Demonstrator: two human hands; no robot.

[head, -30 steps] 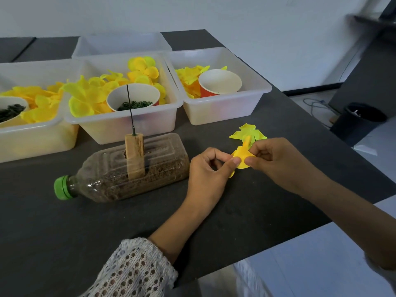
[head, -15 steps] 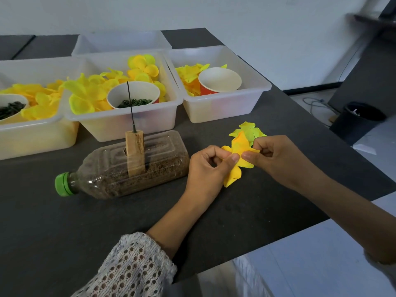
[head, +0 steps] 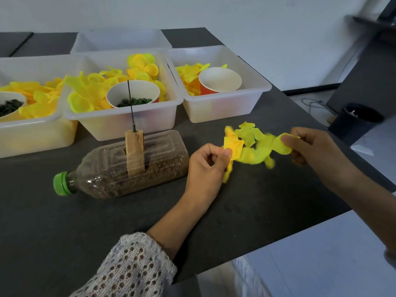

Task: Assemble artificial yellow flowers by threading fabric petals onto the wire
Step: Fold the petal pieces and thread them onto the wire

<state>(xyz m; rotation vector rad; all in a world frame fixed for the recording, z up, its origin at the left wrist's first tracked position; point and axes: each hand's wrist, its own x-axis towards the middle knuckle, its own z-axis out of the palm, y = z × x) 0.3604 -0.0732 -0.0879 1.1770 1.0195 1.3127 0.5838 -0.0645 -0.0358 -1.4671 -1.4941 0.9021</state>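
An orange-yellow petal (head: 233, 146) is pinched between thumb and finger of the left hand (head: 205, 166). A blurry yellow petal (head: 265, 150) is pinched in the grip of the right hand (head: 310, 148). Both are held just above the dark surface (head: 64, 221), right of the wire (head: 131, 103).

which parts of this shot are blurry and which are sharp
Head view: the right hand and the yellow petals stretched between both hands are smeared by motion; the left hand, bottle and wire look sharp; the table edge bows from the wide lens.
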